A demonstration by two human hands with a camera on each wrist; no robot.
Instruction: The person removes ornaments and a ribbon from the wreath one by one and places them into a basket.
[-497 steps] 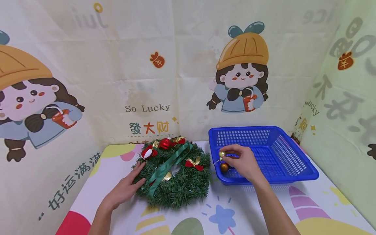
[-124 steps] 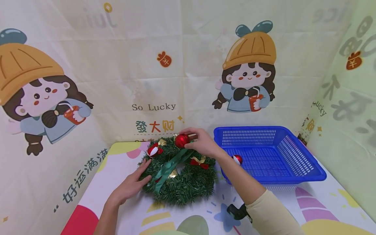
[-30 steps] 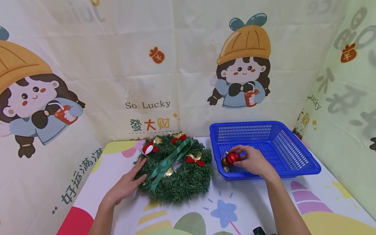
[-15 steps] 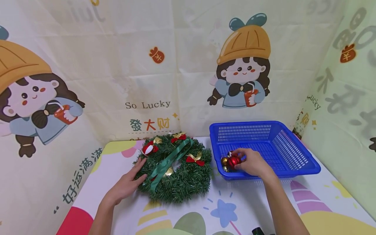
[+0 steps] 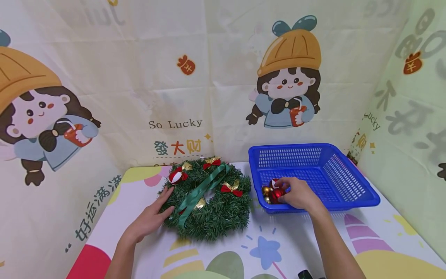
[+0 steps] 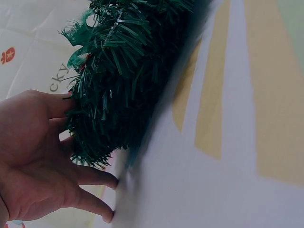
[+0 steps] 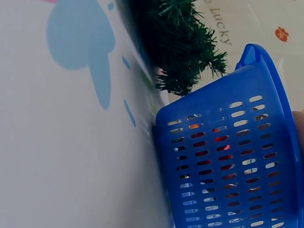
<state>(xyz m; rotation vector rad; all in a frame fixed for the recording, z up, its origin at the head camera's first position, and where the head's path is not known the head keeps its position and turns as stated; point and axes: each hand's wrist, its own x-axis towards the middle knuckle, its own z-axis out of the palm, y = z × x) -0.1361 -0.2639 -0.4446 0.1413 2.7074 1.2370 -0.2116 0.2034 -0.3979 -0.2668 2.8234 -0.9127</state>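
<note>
A green Christmas wreath (image 5: 212,223) lies on the table, trimmed with red-and-gold bows, a red-and-white ornament and a green ribbon (image 5: 195,195). My left hand (image 5: 150,219) rests against its left side with fingers spread. In the left wrist view, two fingertips of the left hand (image 6: 42,161) touch the tabletop beside the wreath (image 6: 118,85). My right hand (image 5: 299,193) reaches into the blue basket (image 5: 315,210), holding a red bauble (image 5: 276,195) low among gold baubles (image 5: 266,190) and a red-and-white one (image 5: 273,183). The basket wall (image 7: 223,99) mostly hides this in the right wrist view.
A patterned cloth backdrop (image 5: 226,108) stands close behind and at both sides. The printed tabletop (image 5: 258,232) extends in front of the wreath and basket. A small dark object (image 5: 304,274) shows at the bottom edge beside the right forearm.
The red bauble left the wreath's top in my right hand and has sunk lower in the basket's left corner over the last second. My left hand stays on the wreath.
</note>
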